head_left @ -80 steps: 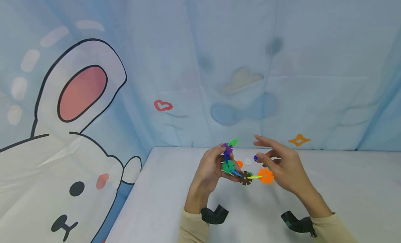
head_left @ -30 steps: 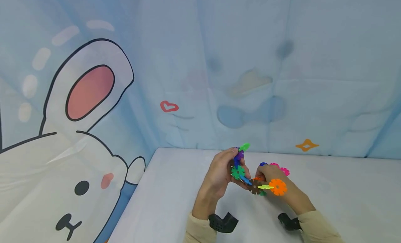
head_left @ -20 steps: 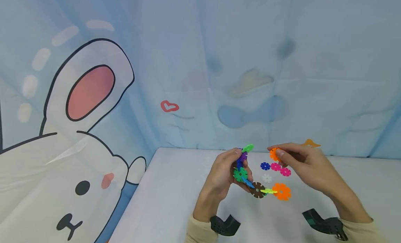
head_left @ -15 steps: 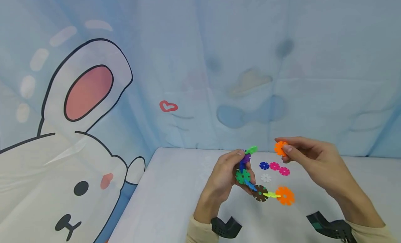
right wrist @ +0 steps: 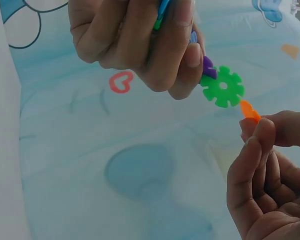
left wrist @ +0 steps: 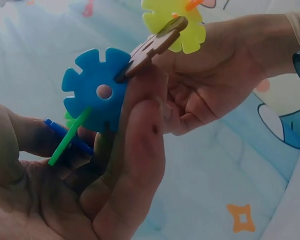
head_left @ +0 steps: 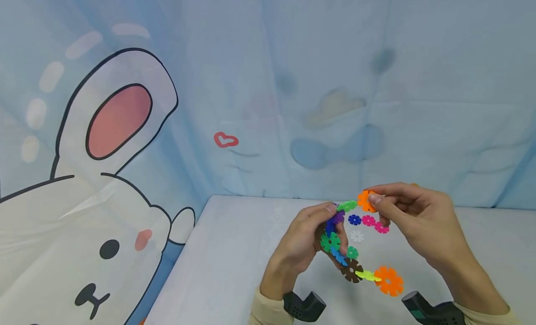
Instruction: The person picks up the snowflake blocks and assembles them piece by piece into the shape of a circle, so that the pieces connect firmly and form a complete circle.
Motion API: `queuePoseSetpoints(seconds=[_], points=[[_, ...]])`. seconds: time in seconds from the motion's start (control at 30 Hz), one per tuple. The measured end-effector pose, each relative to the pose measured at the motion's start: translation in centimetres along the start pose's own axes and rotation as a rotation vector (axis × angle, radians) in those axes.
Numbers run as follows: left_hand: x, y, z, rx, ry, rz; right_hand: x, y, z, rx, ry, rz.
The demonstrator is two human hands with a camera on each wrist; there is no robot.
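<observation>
Joining a flower-shaped disc to a chain. The held orange disc [head_left: 366, 201] meets, or nearly meets, the rim of the green disc [head_left: 347, 206] at its 9 o'clock; whether their slots are engaged cannot be told. The step in hand appears to be attachment at the chain's upper end; the next move likely calls for lining up slot with slot, the discs crosswise, and a firm push while the chain is braced. The held orange disc lies at the tips of the right hand [head_left: 418, 218], pinched between thumb and finger, toward 10 o'clock from the palm. At its 8 o'clock, the left hand [head_left: 302, 236] grips the chain [head_left: 330, 242], thumb at the purple disc [head_left: 338, 216]. The chain's free end, a larger orange disc [head_left: 388, 281], hangs between 5 and 6 o'clock. Farther off, on the table [head_left: 234, 250], lie loose discs: dark blue [head_left: 354, 220] toward 7 o'clock, white [head_left: 357, 236] near 6.
</observation>
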State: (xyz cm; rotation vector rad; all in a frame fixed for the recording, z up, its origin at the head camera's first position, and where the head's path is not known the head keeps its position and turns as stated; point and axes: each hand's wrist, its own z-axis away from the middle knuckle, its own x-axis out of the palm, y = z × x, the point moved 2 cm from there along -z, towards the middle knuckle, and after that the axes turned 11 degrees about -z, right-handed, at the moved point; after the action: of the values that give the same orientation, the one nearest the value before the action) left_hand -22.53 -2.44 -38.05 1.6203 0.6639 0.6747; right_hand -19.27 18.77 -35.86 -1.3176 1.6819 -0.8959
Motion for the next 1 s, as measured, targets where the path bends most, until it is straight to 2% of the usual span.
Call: queuePoseSetpoints(seconds=[0.27, 0.4, 0.67, 0.87, 1.0], points=[[0.03, 0.2, 0.08, 0.007, -0.017, -0.042, 0.11, -0.76, 0.13, -0.062, -0.005, 0.006], [-0.01, 0.2, 0.23, 0.003, -0.021, -0.056, 0.07, -0.8, 0.2, -0.068, 0.015, 0.02], [0.1, 0.19, 0.46, 0.021, -0.076, -0.058, -0.01, -0.65, 0.23, -0.066, 0.012, 0.029], [0.48, 0.12, 0.35, 0.02, -0.089, -0.063, -0.18, -0.5, 0.32, -0.062, -0.036, 0.007], [0.59, 0.0, 0.27, 0.017, -0.074, -0.073, -0.01, -0.51, 0.25, -0.077, -0.059, 0.001]])
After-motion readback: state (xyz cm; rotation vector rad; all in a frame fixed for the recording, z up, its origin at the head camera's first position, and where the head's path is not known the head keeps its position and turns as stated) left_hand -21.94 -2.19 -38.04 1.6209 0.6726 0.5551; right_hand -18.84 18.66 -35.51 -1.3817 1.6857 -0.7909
